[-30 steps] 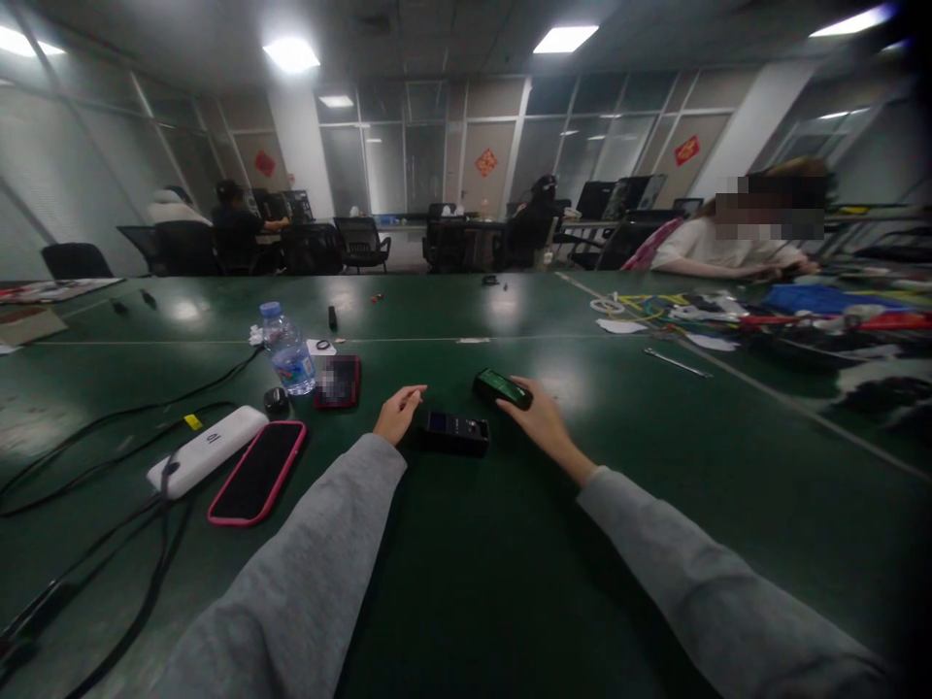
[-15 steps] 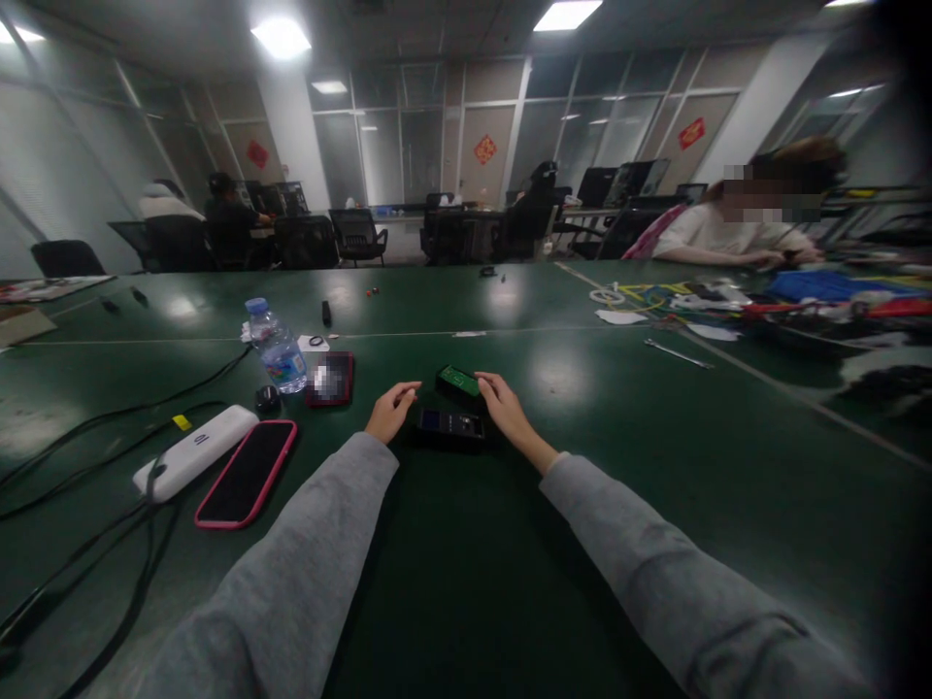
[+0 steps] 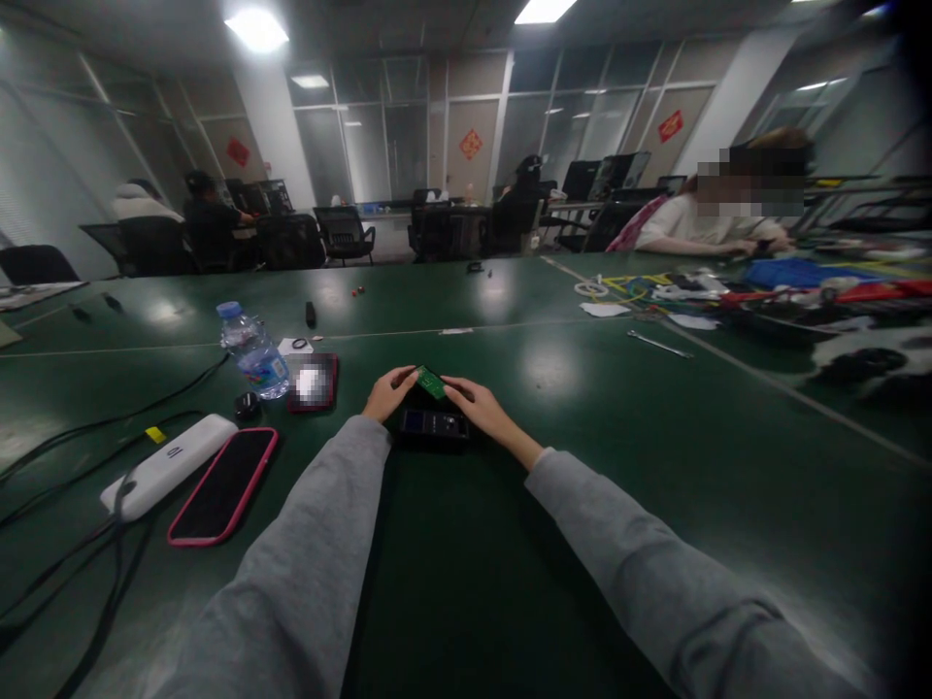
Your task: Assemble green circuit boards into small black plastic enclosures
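Observation:
A green circuit board point(image 3: 431, 382) in a dark casing is held between my two hands, tilted a little. My left hand point(image 3: 389, 392) grips its left end, thumb and fingers closed on it. On its right end, my right hand point(image 3: 475, 403) pinches it in the same way. Just in front of the board, nearer to me, a black device point(image 3: 435, 425) with a small screen and buttons lies on the green table point(image 3: 466, 544). The underside of the board is hidden.
To the left are a water bottle point(image 3: 253, 351), a dark red-edged case point(image 3: 313, 382), a white power bank point(image 3: 171, 466) with cables and a pink-rimmed phone point(image 3: 224, 485). A wrench point(image 3: 659, 345) and a heap of cables point(image 3: 677, 287) lie right, near a seated person point(image 3: 691, 228).
My left hand has moved in and taken hold of the board's left end. Held earlier by the right hand alone, the board is now tilted between both. The view has shifted slightly.

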